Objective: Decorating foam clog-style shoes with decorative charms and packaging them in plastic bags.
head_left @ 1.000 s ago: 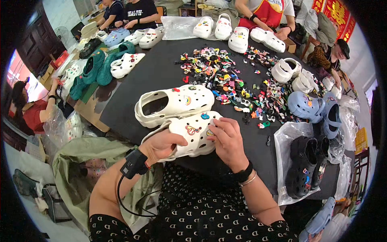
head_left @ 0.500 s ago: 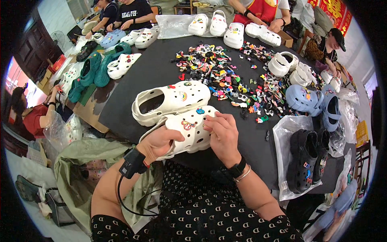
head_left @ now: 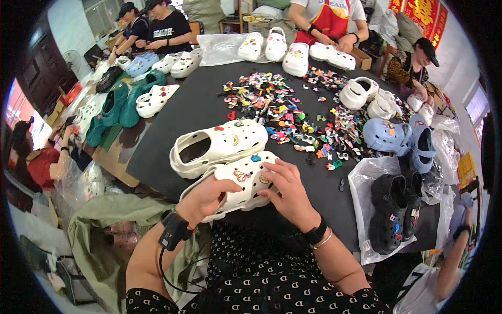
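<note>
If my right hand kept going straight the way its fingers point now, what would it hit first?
The right hand points up-left across the cream clog it holds. Past that shoe, it would most likely meet the second cream clog lying just behind on the black table, though depth is uncertain.

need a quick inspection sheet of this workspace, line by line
surface: black table, mostly covered
job's things: white clog held in both hands; second white clog lies just behind it
clutter: pile of small coloured charms; black clogs on a plastic bag; blue clogs; green clogs
hands: left hand grips the clog's side; right hand presses its top
cables: black cable from wrist device
surroundings: other people seated around the table
</note>
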Demonstrator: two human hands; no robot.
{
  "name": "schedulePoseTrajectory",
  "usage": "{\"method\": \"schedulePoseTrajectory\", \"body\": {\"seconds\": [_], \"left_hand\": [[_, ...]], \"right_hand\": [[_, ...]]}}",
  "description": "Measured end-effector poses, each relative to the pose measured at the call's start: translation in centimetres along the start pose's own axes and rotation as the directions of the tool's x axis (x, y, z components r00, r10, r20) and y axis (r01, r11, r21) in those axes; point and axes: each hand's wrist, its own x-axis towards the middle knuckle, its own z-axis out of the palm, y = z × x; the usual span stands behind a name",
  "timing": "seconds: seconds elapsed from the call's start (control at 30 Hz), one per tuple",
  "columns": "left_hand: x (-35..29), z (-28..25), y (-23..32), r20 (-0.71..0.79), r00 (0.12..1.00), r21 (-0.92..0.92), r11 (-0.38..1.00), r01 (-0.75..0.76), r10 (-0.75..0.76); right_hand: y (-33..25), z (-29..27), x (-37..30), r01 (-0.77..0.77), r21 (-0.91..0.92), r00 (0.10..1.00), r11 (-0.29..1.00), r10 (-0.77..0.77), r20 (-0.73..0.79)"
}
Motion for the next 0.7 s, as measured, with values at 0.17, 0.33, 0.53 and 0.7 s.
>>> {"method": "schedulePoseTrajectory", "body": {"seconds": [0.17, 0.33, 0.53, 0.7], "left_hand": [[0.0, 0.3, 1.2, -0.089, 0.994, 0.119, 0.990, 0.072, -0.062], [-0.5, -1.6, 2.3, -0.076, 0.995, 0.189, 0.979, 0.075, -0.062], [0.0, -2.0, 1.8, -0.233, 0.972, 0.144, 0.988, 0.054, -0.019], [-0.8, -1.0, 1.5, -0.206, 0.978, 0.127, 0.992, 0.012, 0.015]], "right_hand": [[2.6, -3.2, 1.6, 0.020, 0.071, 0.997, 0.997, -0.025, 0.067], [8.0, -6.1, 2.8, -0.311, -0.167, 0.939, 0.936, 0.330, 0.101], [11.9, -5.0, 5.2, -0.417, -0.276, 0.864, 0.866, 0.472, 0.174], [13.6, -3.1, 7.5, -0.352, -0.380, 0.888, 0.855, 0.433, 0.152]]}}
